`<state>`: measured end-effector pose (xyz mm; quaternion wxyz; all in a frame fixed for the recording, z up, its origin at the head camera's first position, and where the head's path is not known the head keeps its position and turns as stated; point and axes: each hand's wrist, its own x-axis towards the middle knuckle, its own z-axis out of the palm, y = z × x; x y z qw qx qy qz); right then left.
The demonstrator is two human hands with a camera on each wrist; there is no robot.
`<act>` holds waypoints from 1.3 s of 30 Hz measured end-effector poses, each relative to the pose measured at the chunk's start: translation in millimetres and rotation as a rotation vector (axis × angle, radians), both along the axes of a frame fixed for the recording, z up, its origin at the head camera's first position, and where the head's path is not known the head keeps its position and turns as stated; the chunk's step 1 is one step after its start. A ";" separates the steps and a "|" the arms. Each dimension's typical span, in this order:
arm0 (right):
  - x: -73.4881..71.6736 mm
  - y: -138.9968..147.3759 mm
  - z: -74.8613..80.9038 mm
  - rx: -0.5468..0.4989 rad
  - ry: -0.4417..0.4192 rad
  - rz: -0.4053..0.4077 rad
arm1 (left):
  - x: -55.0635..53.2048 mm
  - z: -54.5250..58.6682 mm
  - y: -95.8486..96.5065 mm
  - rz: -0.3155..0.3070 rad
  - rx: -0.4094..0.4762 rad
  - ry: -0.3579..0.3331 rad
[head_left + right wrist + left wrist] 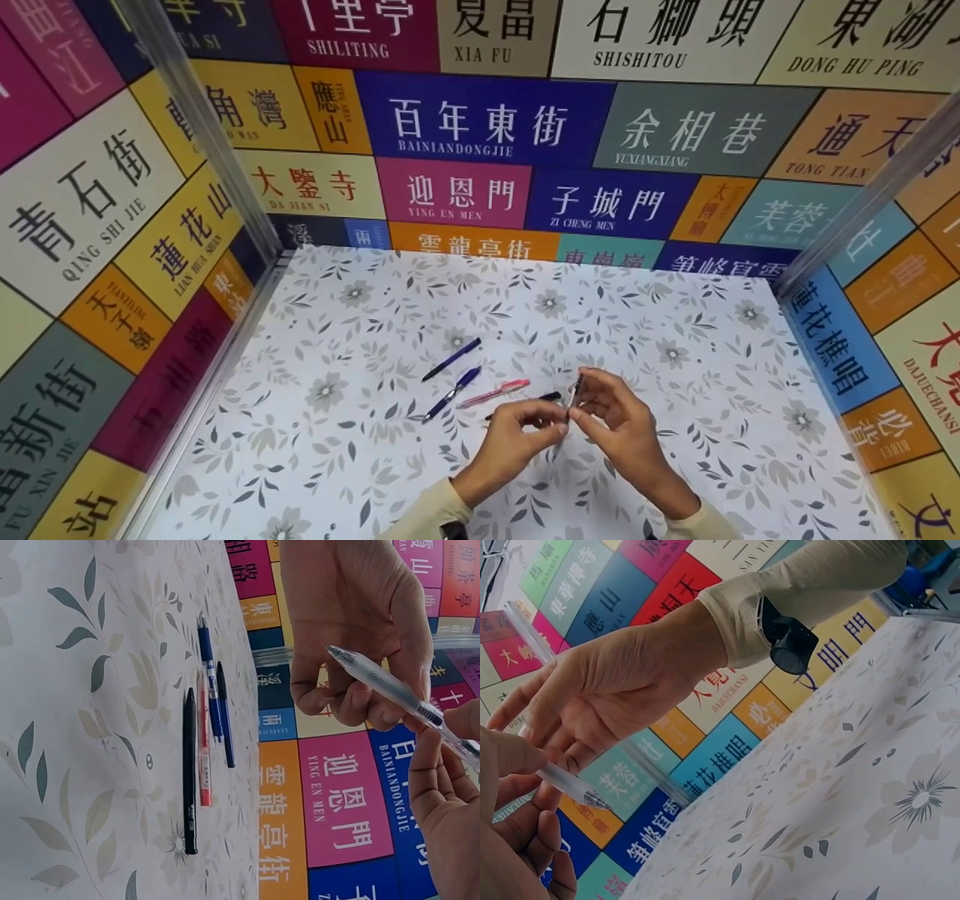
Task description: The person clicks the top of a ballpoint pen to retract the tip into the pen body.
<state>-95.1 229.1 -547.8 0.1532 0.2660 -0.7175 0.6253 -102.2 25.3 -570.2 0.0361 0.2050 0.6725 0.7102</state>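
Note:
A clear-barrelled pen (386, 685) with a pointed tip is held in the air between both hands, above the patterned tabletop. My left hand (517, 435) pinches it near the middle with thumb and fingers. On its other end, my right hand (626, 427) grips with thumb and fingertips. The pen's tip (596, 799) points away from the right hand, in the left wrist view. Fingers hide part of the barrel. Just beyond the left hand lies a black pen (190, 772), partly covered by that hand in the head view.
On the floral tabletop (337, 465) a pink pen (495, 392), a blue pen (452, 394) and a capped dark blue pen (451, 358) lie left of the hands. Panels of printed signs (480, 124) wall in the table at the back and both sides.

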 end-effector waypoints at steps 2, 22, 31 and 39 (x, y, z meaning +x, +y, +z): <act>0.0 0.1 -0.1 0.001 0.005 0.006 | 0.1 -0.3 -0.1 0.000 0.002 0.004; -0.3 -1.1 -5.7 -0.009 -0.024 0.012 | -0.7 -5.3 -3.0 -0.022 0.002 -0.043; 2.2 -2.9 -4.3 0.001 -0.062 -0.011 | -1.0 -6.4 -5.8 -0.032 -0.004 -0.056; 0.7 -1.7 -6.8 -0.019 -0.045 0.005 | -2.8 -7.9 -9.1 -0.004 -0.032 -0.035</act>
